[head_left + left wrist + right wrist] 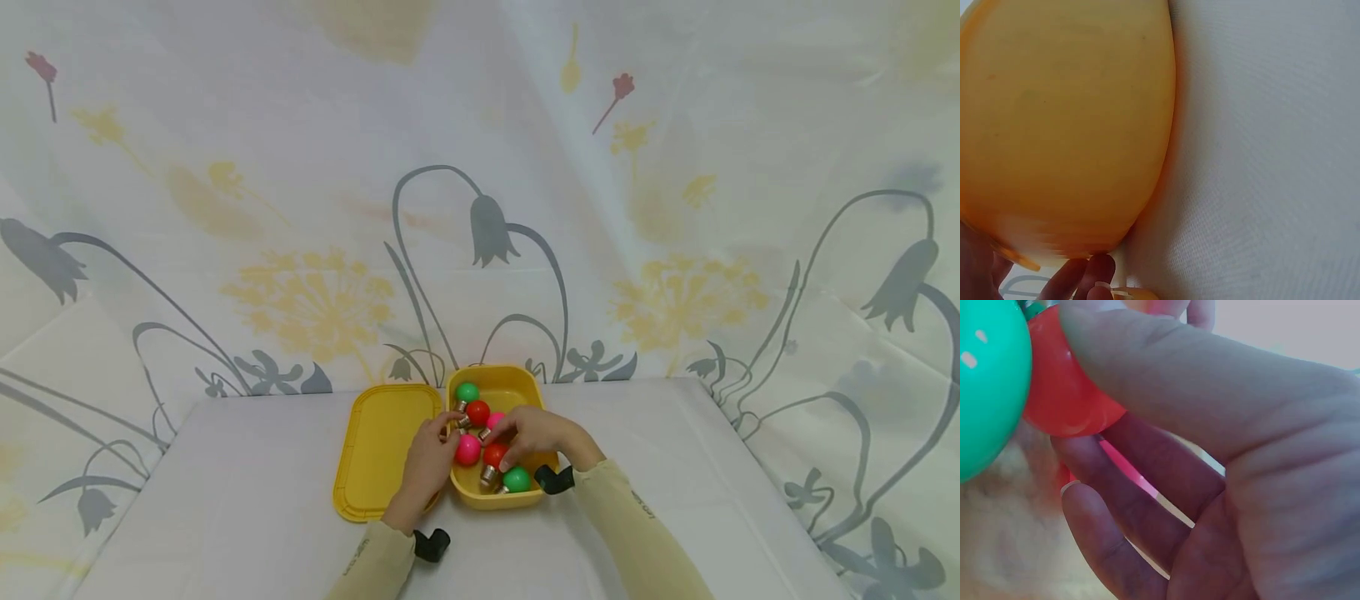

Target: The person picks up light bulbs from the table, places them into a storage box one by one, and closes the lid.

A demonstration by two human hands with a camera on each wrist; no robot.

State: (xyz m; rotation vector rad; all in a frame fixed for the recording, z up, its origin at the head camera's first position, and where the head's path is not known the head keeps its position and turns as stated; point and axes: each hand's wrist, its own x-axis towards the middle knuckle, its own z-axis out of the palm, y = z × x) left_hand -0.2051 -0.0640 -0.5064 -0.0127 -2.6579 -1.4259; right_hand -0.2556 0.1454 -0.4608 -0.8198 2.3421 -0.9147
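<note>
A yellow plastic tub (498,502) holds several toy light bulbs with silvery screw bases. My left hand (431,454) grips the tub's left rim, with fingertips against the outer wall in the left wrist view. Inside the tub, my right hand (536,432) pinches a red bulb (1060,394) between thumb and fingers. Beside that bulb is a green bulb (517,479) at the front. A pink bulb (467,450) lies near the left wall. Farther back sit another red bulb (477,412), a green bulb (467,392) and a second pink bulb (496,420), partly hidden by my right fingers.
A flat yellow lid (386,450) lies directly left of the tub, partly under my left forearm in the head view. The white-covered table (255,492) ends at a flower-printed curtain (480,125) close behind the tub.
</note>
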